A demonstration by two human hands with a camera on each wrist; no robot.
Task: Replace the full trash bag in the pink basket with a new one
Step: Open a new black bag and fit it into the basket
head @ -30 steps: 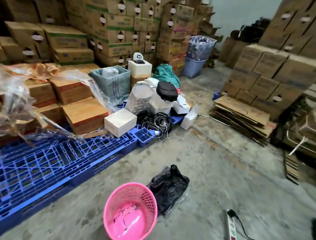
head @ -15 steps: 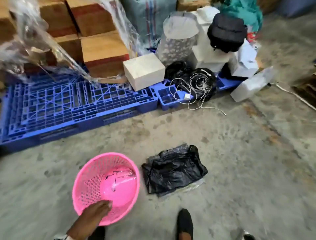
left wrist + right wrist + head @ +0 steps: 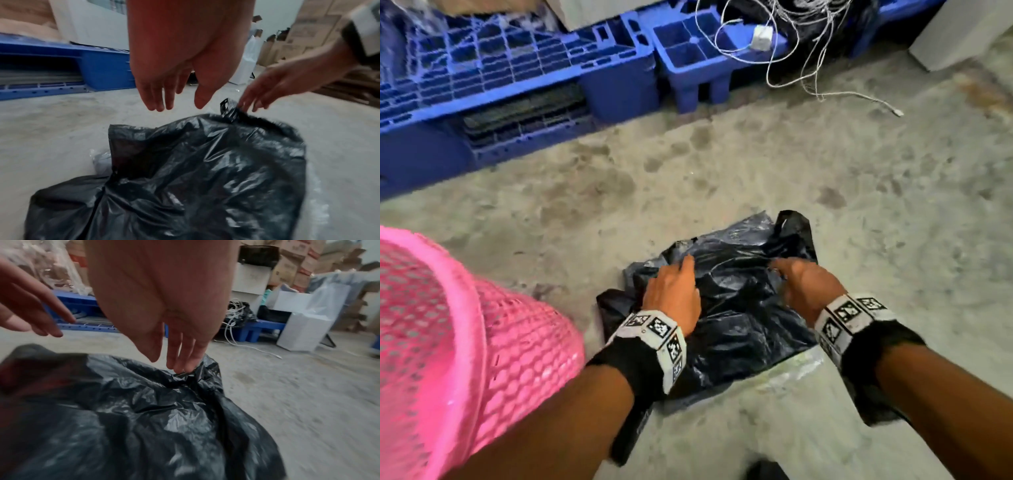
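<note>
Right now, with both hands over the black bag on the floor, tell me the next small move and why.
Probably lower the right hand slightly and pinch the black bag at its puckered top edge. Its fingers hang straight, just touching that fold, while the left hand hovers open above the plastic, gripping nothing.

Dim, soft light; motion blur.
</note>
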